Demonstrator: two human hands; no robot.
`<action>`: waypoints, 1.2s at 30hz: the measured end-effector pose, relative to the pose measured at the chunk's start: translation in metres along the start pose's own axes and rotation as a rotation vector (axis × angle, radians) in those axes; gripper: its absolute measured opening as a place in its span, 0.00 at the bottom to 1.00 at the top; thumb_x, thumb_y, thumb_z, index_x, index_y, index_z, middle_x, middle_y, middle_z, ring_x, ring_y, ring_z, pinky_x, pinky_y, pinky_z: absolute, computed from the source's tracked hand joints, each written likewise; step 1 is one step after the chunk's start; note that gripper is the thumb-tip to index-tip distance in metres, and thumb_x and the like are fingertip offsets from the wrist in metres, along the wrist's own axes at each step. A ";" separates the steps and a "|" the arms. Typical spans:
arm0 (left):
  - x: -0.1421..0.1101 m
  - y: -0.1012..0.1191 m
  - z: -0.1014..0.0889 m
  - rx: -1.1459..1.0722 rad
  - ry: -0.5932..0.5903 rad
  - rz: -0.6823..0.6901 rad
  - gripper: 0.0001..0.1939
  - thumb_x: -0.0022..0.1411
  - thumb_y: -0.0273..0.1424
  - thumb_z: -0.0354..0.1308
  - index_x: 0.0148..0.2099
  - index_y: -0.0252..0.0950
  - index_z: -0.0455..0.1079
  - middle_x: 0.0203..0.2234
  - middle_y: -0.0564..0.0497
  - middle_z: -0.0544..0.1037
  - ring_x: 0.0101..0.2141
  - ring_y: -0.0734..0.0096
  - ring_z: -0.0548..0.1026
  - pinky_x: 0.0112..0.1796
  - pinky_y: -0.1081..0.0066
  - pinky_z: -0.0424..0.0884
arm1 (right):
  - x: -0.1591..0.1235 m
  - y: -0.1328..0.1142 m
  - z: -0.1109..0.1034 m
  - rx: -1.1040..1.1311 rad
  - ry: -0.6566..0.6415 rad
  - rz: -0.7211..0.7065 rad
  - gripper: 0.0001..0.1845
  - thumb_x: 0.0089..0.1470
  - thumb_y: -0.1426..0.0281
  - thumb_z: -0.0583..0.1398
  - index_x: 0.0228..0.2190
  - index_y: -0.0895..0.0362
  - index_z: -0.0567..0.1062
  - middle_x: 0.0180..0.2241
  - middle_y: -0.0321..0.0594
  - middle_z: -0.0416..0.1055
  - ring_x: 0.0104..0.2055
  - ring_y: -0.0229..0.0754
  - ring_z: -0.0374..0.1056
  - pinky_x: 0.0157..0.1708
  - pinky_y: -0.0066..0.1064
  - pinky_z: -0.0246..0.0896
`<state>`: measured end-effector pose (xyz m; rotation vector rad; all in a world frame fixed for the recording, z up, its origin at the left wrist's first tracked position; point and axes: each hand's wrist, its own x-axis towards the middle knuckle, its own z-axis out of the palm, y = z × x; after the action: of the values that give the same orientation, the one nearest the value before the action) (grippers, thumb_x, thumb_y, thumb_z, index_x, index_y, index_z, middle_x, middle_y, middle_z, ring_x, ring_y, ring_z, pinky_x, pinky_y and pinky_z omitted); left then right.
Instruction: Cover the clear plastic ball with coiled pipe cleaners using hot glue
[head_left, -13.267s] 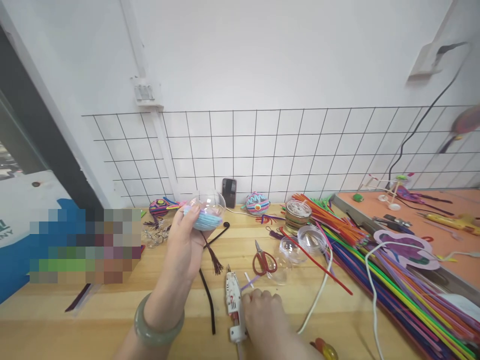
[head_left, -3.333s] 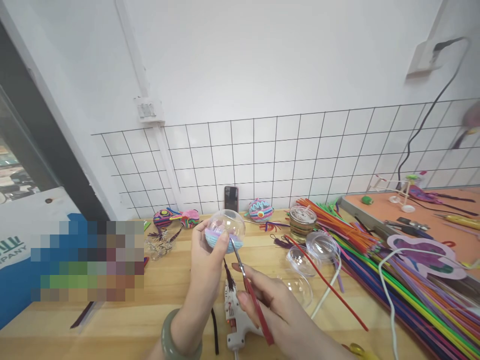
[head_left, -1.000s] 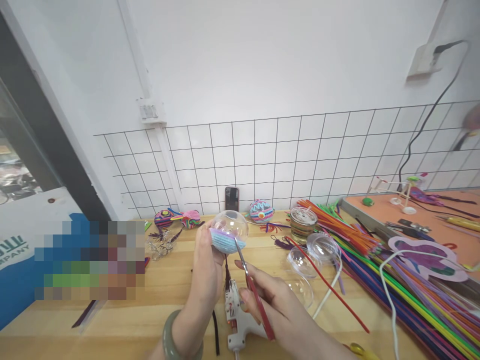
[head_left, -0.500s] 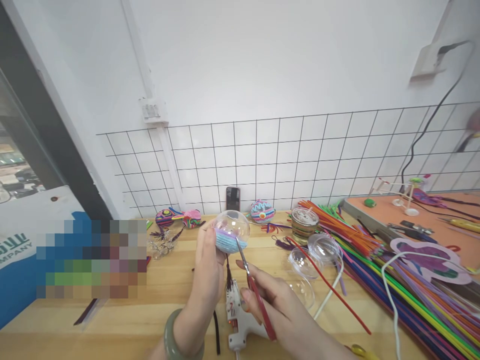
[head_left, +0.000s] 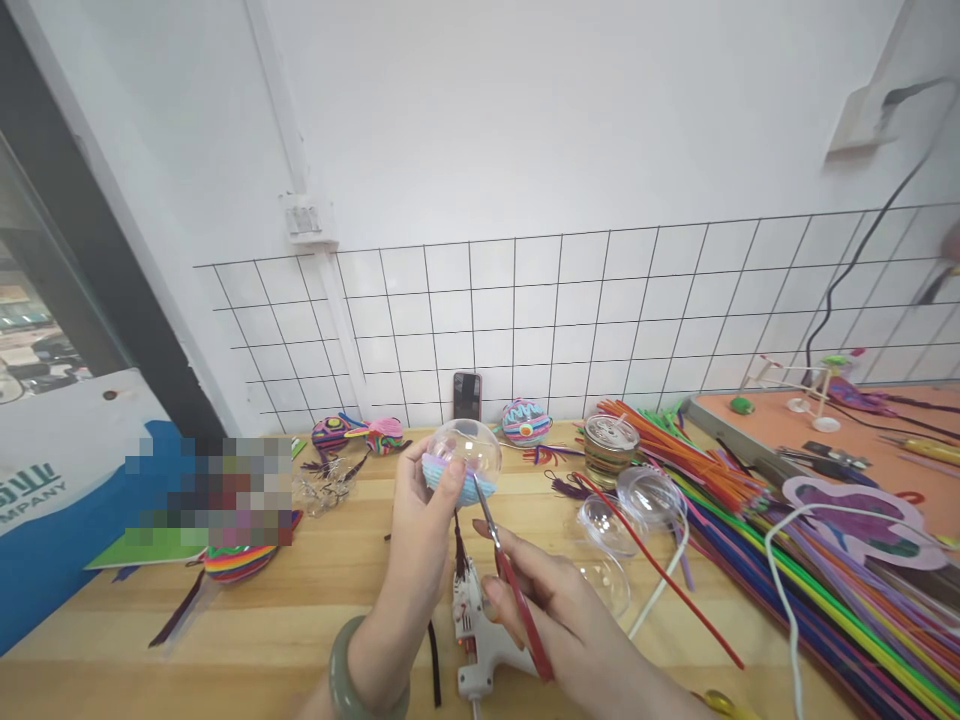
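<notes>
My left hand (head_left: pixel 420 530) is closed around a clear plastic ball (head_left: pixel 469 438). Rows of lilac and light blue fuzzy cord (head_left: pixel 457 480) cover the ball's lower part, and my thumb presses on them. A dark tassel (head_left: pixel 460 550) hangs beneath. Red-handled scissors (head_left: pixel 521 610), seen nearly edge-on, are in my right hand (head_left: pixel 562 610). Their metal tip is at the right end of the blue rows; whether it touches cannot be told. Under my hands lies a white glue gun (head_left: pixel 480 650) on the wooden table (head_left: pixel 300 630).
Decorated balls (head_left: pixel 525 422) and a phone (head_left: pixel 466 396) stand along the wall. To the right are a glass jar (head_left: pixel 611 447), clear half-shells (head_left: pixel 651 495), a white cable (head_left: pixel 780 590) and bundles of coloured pipe cleaners (head_left: pixel 750 540). A striped ball (head_left: pixel 240 562) lies left.
My left thumb has come round onto the front of the coloured rows, and the ball has turned slightly. The scissors and my right hand have stayed almost in place.
</notes>
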<state>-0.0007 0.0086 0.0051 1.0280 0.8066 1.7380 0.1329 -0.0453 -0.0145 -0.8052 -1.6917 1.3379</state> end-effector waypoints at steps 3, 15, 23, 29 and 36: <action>0.001 -0.001 -0.001 0.004 0.003 0.009 0.23 0.51 0.42 0.67 0.45 0.38 0.65 0.42 0.48 0.73 0.40 0.68 0.72 0.39 0.69 0.71 | 0.000 -0.001 0.000 0.007 -0.005 -0.001 0.16 0.62 0.56 0.53 0.31 0.55 0.63 0.22 0.26 0.49 0.21 0.31 0.43 0.20 0.24 0.43; 0.002 -0.004 -0.005 0.051 -0.009 0.034 0.22 0.53 0.40 0.66 0.47 0.39 0.65 0.41 0.48 0.73 0.41 0.66 0.72 0.39 0.68 0.70 | 0.000 0.001 0.001 0.024 -0.007 0.009 0.15 0.62 0.57 0.54 0.32 0.55 0.65 0.22 0.26 0.50 0.22 0.32 0.43 0.20 0.24 0.43; 0.000 -0.003 -0.004 0.033 -0.019 0.019 0.21 0.54 0.40 0.66 0.46 0.39 0.65 0.41 0.50 0.73 0.40 0.68 0.72 0.38 0.69 0.70 | 0.001 0.000 0.000 -0.003 -0.001 -0.006 0.14 0.62 0.57 0.54 0.33 0.56 0.65 0.22 0.27 0.50 0.23 0.32 0.44 0.20 0.25 0.44; 0.001 -0.003 -0.003 0.040 -0.008 0.022 0.22 0.53 0.40 0.66 0.47 0.39 0.66 0.43 0.49 0.73 0.42 0.67 0.72 0.39 0.69 0.70 | 0.002 -0.001 0.001 0.003 0.014 -0.004 0.13 0.61 0.59 0.55 0.32 0.56 0.65 0.23 0.27 0.51 0.24 0.32 0.46 0.22 0.24 0.46; 0.000 -0.002 -0.003 0.036 -0.002 0.021 0.22 0.53 0.40 0.66 0.47 0.38 0.66 0.43 0.47 0.73 0.42 0.65 0.73 0.40 0.68 0.70 | 0.000 0.001 0.002 0.005 0.006 -0.017 0.10 0.62 0.62 0.54 0.34 0.56 0.66 0.24 0.27 0.51 0.25 0.33 0.47 0.24 0.25 0.49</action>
<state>-0.0025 0.0093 0.0022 1.0649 0.8313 1.7458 0.1313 -0.0456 -0.0155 -0.7897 -1.6867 1.3262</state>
